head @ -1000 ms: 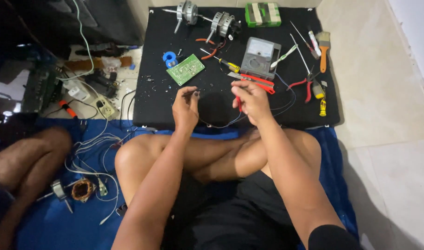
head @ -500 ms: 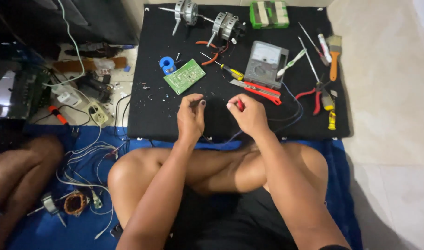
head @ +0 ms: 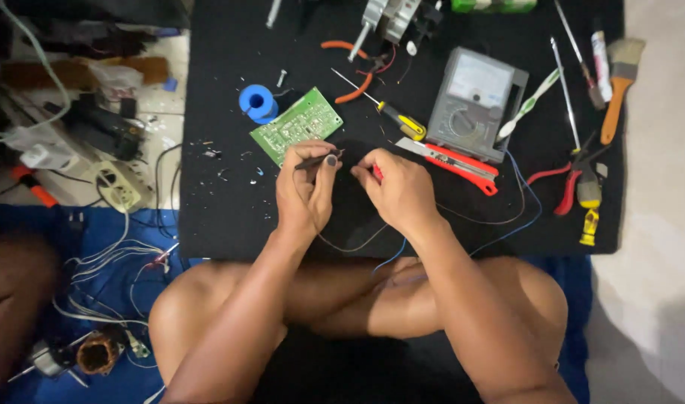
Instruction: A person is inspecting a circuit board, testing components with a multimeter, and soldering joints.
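While a green circuit board lies just beyond on the black mat, the left hand pinches a dark probe; the right hand closes on a red piece beside it, pale floor tiles around.

Black mat: matt, cloth-like. Circuit board: green, faintly glossy. Solder spool: blue plastic. Meter: grey plastic case, smooth. Utility knife: red plastic, metal blade end. Screwdriver: bright metal shaft, yellow-black plastic handle. Brush: wooden handle, pale bristles. Floor: smooth pale tile. Blue sheet: cloth.
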